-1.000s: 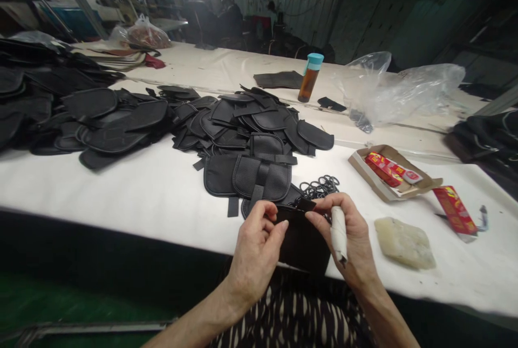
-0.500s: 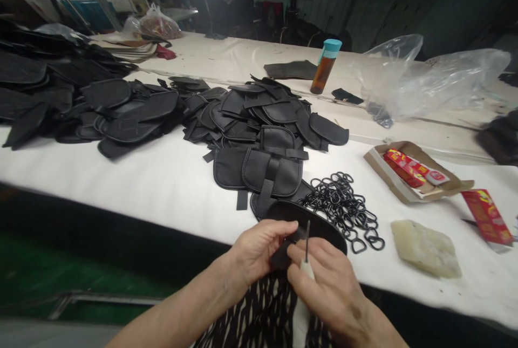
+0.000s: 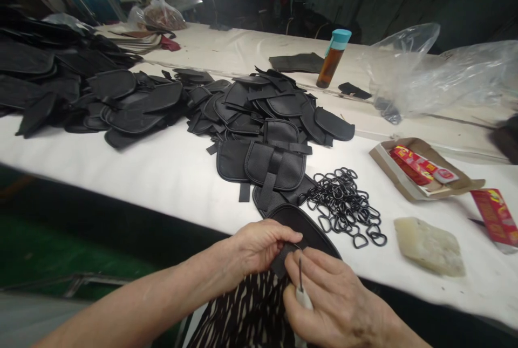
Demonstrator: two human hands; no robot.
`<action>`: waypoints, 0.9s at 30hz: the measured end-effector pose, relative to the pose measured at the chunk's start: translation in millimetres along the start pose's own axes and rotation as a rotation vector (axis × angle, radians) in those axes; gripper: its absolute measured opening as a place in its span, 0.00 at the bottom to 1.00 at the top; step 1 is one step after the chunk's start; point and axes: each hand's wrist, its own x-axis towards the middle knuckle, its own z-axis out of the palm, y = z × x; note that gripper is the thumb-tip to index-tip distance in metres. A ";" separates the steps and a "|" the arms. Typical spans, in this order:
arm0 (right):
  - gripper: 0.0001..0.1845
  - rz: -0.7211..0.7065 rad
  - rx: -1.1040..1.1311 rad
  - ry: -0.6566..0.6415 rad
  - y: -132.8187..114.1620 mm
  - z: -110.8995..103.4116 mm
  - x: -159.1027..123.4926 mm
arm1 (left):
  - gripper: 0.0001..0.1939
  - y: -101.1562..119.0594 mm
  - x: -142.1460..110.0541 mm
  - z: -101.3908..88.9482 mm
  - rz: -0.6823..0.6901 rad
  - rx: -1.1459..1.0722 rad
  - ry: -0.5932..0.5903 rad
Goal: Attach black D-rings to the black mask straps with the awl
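Observation:
My left hand [image 3: 263,248] is closed on a black leather piece [image 3: 309,229] with a stitched rim, thumb on top. In my right hand [image 3: 327,294] is an awl [image 3: 302,297] with a white handle and thin metal shaft, tucked between thumb and palm. The right fingertips also pinch a short black strap [image 3: 279,261] at the leather piece, close to the left thumb. A thin dark curved part shows between the two hands; its kind is unclear. Just past the hands lies a heap of black D-rings [image 3: 343,202], beside stitched black leather flaps [image 3: 275,164] with straps.
More black flaps [image 3: 137,105] pile up along the left of the white table [image 3: 162,170]. On the right are a cardboard box [image 3: 421,170], a red packet [image 3: 496,218] and a yellowish block [image 3: 429,245]. Farther back stand a bottle [image 3: 334,59] and clear plastic bags [image 3: 441,78].
The awl's shaft and the right hand have shifted slightly lower. Both hands stay at the leather piece. The view has moved a little, so the table things appear farther right.

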 end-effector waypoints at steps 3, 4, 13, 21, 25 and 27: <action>0.11 0.034 0.028 0.019 1.2 -0.4 -0.5 | 0.07 -1.9 -2.4 0.7 0.018 -0.020 -0.008; 0.10 0.070 0.037 0.040 1.8 -0.4 -1.0 | 0.06 -3.0 -3.8 1.8 0.036 -0.036 -0.010; 0.09 0.847 0.378 0.431 -11.3 11.9 -7.4 | 0.02 -27.7 -7.5 18.8 0.434 -0.170 0.094; 0.04 1.354 0.404 0.330 -24.6 22.6 -12.2 | 0.08 -52.1 1.5 12.8 0.604 -0.031 0.064; 0.06 1.416 0.454 0.313 -26.8 22.5 -15.7 | 0.10 -53.0 -1.1 16.1 0.562 -0.009 0.024; 0.06 1.426 0.455 0.315 -27.7 21.4 -15.0 | 0.11 -52.2 -2.5 18.6 0.547 -0.023 0.007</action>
